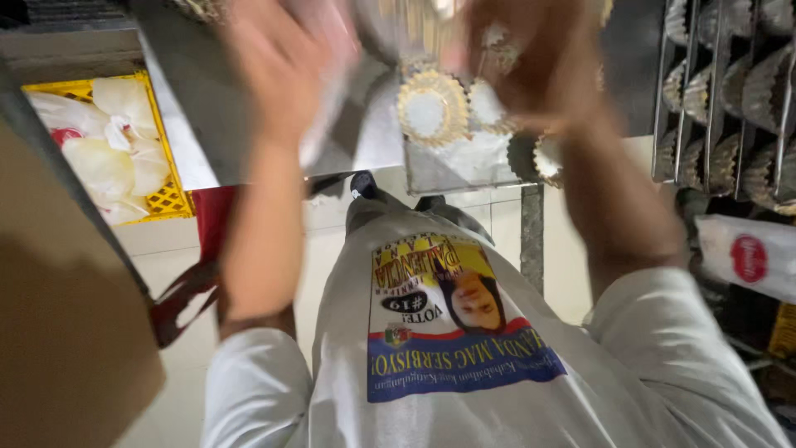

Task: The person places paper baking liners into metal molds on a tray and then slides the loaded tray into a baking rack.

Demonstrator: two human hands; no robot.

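Both blurred hands reach over the metal worktop (207, 124): the left hand (278, 62) above it, the right hand (522, 66) over gold-rimmed paper cups (431, 108). Whether either grip holds anything cannot be told.

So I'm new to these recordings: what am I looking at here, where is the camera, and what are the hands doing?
There is no machine here. A person wears a camera on the head, and it looks straight down past their white printed shirt to the floor. Both arms reach forward to a metal table. The left hand and the right hand are blurred by motion, so I cannot tell what either grips. By the right hand lie round fluted paper baking cups with gold edges. A rack on the right holds many more moulds. On the left, a yellow crate holds white bags.
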